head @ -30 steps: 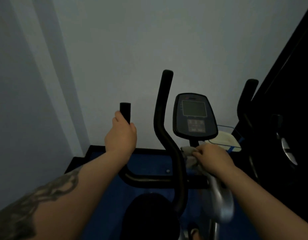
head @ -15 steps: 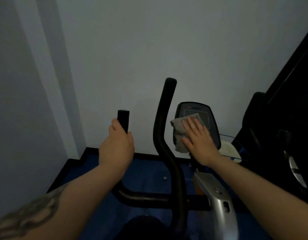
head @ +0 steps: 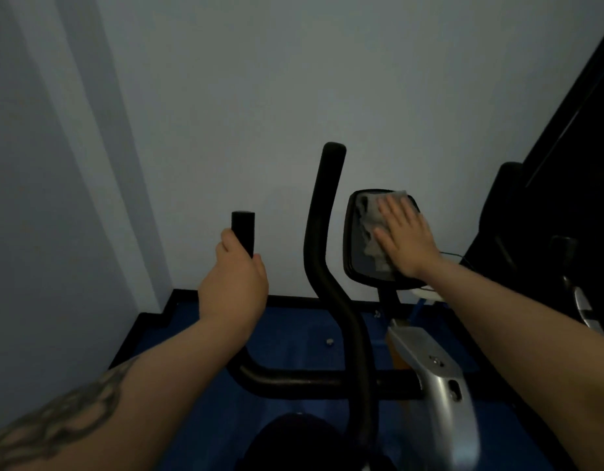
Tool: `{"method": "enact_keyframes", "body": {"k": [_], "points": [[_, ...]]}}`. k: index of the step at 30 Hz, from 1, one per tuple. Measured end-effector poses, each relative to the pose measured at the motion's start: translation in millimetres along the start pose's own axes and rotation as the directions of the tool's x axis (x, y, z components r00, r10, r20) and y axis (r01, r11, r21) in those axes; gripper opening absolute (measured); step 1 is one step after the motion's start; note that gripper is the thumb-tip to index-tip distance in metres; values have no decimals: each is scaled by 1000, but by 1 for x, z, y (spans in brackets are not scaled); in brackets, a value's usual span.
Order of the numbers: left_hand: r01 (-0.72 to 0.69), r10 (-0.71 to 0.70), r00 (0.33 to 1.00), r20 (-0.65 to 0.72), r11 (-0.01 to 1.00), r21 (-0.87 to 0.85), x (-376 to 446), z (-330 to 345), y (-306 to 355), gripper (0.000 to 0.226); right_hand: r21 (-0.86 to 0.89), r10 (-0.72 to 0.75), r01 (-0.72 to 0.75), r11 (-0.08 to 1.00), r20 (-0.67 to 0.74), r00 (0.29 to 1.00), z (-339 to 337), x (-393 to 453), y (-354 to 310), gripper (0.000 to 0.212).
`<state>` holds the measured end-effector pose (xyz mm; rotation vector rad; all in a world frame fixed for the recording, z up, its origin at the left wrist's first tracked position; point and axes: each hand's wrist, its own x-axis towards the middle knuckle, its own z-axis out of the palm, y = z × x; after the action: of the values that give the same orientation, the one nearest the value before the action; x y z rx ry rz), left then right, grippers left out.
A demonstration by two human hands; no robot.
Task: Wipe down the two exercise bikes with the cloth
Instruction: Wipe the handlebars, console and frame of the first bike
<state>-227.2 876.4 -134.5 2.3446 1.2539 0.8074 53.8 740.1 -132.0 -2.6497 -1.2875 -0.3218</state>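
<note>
An exercise bike stands in front of me, with a black handlebar (head: pixel 322 253) curving upward and a black console (head: pixel 356 253) on a post. My right hand (head: pixel 404 239) lies flat with straight fingers on a grey cloth (head: pixel 372 229), pressing it against the console's screen. My left hand (head: pixel 232 283) grips the short black left handle (head: pixel 243 232) of the handlebar. The bike's silver frame (head: pixel 436 385) slopes down below the console. A second dark machine (head: pixel 538 232) stands at the right edge, mostly in shadow.
Pale walls meet in a corner on the left, close behind the bike. A blue floor mat (head: pixel 294 338) with a black border lies underneath. A white object (head: pixel 426 292) sits low behind the console. The black saddle (head: pixel 300 443) is at the bottom.
My right hand carried the cloth from the post below the console up onto the screen and has now moved it higher and to the right. The left hand kept its grip.
</note>
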Motion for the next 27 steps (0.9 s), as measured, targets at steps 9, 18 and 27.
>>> {"method": "enact_keyframes", "body": {"k": [9, 18, 27], "points": [[-4, 4, 1000, -1, 1000, -20, 0, -1, 1, 44, 52, -305, 301, 952, 85, 949, -1, 4, 12, 60], [-9, 10, 1000, -14, 1000, 19, 0, -1, 1, 47, -29, -483, 487, 873, 89, 871, 9, -25, -2, 64], [-14, 14, 1000, -23, 1000, 3, 0, 0, 0, 52, -39, -266, 268, 963, 45, 963, 21, -34, -37, 67]]}}
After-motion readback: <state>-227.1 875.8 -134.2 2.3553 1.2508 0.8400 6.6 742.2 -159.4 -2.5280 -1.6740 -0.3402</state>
